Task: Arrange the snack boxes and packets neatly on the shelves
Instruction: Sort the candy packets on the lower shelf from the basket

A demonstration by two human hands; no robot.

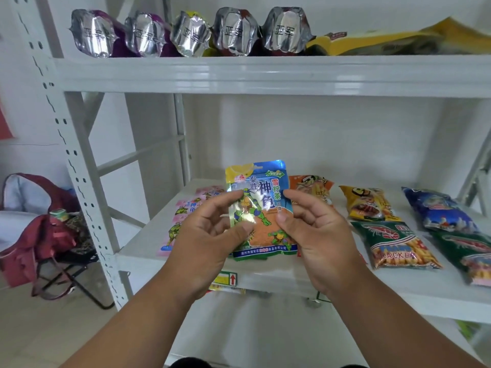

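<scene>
A blue and orange cartoon-turtle snack packet (259, 205) is held upright above the front of the middle shelf (414, 290). My left hand (210, 235) grips its left edge and my right hand (316, 232) grips its right edge. Pink packets (186, 208) of the same brand lie flat on the shelf behind my left hand. To the right lie an orange packet (310, 188), a yellow packet (369, 204), a green cracker packet (396, 245), a blue packet (438, 211) and another green packet (470, 251).
The upper shelf (265, 75) carries several foil-bottomed pouches (191, 34) in a row and a yellow bag (398, 41) lying flat. A white perforated upright (77, 166) stands at left. A red bag on a folding stool (42, 229) sits on the floor at left.
</scene>
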